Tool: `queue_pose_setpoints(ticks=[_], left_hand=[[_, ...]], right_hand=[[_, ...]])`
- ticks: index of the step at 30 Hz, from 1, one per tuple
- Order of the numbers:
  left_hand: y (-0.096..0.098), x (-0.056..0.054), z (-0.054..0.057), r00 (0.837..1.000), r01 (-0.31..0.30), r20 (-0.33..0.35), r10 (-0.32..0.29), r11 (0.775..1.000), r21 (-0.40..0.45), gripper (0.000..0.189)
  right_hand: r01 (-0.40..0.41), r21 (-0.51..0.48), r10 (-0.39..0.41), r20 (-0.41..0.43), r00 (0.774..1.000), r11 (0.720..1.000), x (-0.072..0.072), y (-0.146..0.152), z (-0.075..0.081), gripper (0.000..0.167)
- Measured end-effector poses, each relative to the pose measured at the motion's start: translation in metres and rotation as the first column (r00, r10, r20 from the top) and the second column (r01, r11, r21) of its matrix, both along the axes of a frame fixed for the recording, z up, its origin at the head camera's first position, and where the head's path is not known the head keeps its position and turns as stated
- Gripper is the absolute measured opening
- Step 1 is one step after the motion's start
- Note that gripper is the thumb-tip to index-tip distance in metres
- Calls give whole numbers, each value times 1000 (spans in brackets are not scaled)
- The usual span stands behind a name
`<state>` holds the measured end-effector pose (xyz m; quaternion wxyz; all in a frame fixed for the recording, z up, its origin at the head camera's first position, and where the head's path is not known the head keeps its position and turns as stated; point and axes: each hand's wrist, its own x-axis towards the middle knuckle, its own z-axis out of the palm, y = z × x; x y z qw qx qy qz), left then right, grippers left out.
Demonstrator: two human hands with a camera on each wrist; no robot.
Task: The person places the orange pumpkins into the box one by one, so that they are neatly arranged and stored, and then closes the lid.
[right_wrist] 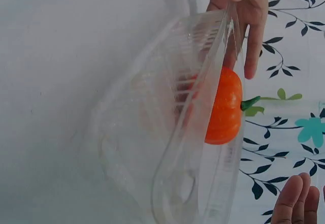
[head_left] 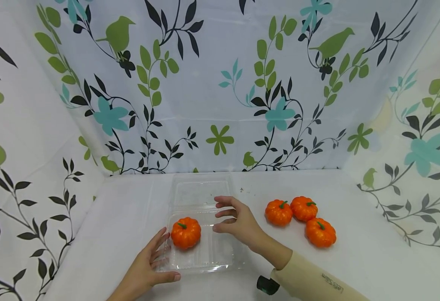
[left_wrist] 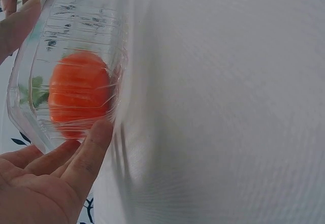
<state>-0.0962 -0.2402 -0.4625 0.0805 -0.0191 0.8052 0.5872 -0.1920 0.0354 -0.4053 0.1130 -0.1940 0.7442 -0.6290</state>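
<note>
A clear plastic clamshell container [head_left: 220, 246] sits on the table, its lid [head_left: 201, 192] folded back flat behind it. One small orange pumpkin [head_left: 186, 233] with a green stem lies in the left part of the base. My left hand [head_left: 148, 261] rests against the container's left side, fingers extended along the wall and thumb near the front corner. In the left wrist view its fingertips [left_wrist: 101, 130] touch the clear plastic beside the pumpkin. My right hand [head_left: 239, 221] hovers over the base's right side, fingers spread and loosely bent, nothing in them.
Three more orange pumpkins stand grouped to the right: one at left [head_left: 278, 212], one at the back [head_left: 304, 208], one in front [head_left: 320, 232]. A black object [head_left: 267, 285] is by the right sleeve. Leaf-patterned cloth [head_left: 220, 104] encloses the white table [head_left: 129, 200] at back and sides.
</note>
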Motion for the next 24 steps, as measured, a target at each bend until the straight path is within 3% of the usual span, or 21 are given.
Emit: queue_pose_setpoints(ticks=[5, 11, 18, 24], left_hand=[[0, 0, -1, 1000, 4, 0, -4, 1000, 4, 122], [0, 0, 0, 1000, 6, -1, -6, 1000, -7, 122], [-1, 0, 0, 1000, 13, -8, -13, 1000, 0, 122], [0, 0, 1, 1000, 4, 0, -4, 1000, -9, 122]], right_hand=[[29, 13, -26, -194, 981, 999, -1, 13, 7, 75], [98, -62, -113, -321, 940, 993, -3, 27, 16, 84], [276, -206, -329, -302, 895, 939, -10, 45, 18, 87], [424, -221, -470, -232, 852, 878, -16, 62, 15, 90]])
